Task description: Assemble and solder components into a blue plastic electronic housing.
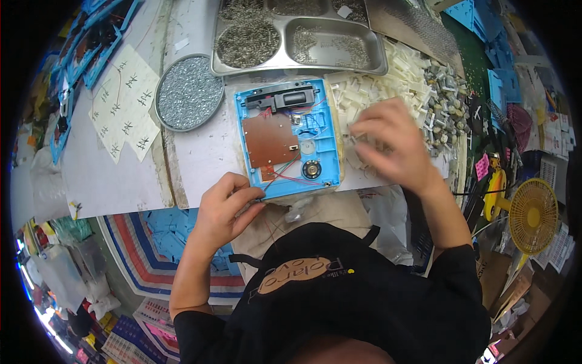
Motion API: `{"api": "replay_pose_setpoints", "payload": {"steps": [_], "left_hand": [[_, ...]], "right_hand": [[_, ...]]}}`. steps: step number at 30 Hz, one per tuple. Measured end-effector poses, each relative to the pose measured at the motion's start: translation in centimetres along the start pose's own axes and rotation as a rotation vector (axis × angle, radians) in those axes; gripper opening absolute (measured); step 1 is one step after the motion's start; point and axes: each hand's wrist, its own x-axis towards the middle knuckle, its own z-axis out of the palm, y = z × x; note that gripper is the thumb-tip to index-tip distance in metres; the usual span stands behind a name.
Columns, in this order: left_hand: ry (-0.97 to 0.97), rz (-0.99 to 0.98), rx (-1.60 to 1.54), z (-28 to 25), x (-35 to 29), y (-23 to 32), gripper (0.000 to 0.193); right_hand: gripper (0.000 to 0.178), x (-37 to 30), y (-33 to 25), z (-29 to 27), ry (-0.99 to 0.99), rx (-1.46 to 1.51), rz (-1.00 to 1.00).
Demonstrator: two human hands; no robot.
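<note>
A blue plastic casing lies face up in front of me with its inside showing. In it are a brown circuit board, a black module along the far side, a small round speaker and thin red, green and blue wires. My left hand grips the casing's near left corner between thumb and fingers. Just right of the casing, my right hand is over the near part of a heap of white plastic parts. Motion smears its fingers, and whether they hold anything does not show.
A round dish of small silvery pieces stands left of the casing. Behind it sits a metal tray with small metal parts in its compartments. Small metal-and-white parts border the white heap. A yellow fan is at the right.
</note>
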Motion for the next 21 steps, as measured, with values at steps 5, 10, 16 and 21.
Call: {"api": "replay_pose_setpoints", "payload": {"steps": [5, 10, 16, 21], "left_hand": [[-0.132, -0.059, 0.053, -1.4, 1.3, 1.2, 0.025], [-0.227, -0.037, -0.023, -5.3, 6.8, 3.6, 0.021], [-0.090, 0.271, 0.401, -2.1, 21.9, 1.4, 0.009], [-0.250, 0.078, 0.800, 2.9, 29.1, -1.9, 0.016]], "right_hand": [[0.025, -1.5, 1.0, -2.1, -0.176, -0.358, 0.219], [0.021, -1.1, 2.1, -2.4, -0.101, -0.289, 0.210], [0.016, -1.9, 2.1, -2.9, 0.062, 0.011, 0.370], [0.016, -3.6, 1.3, -4.4, 0.094, 0.164, 0.386]]}}
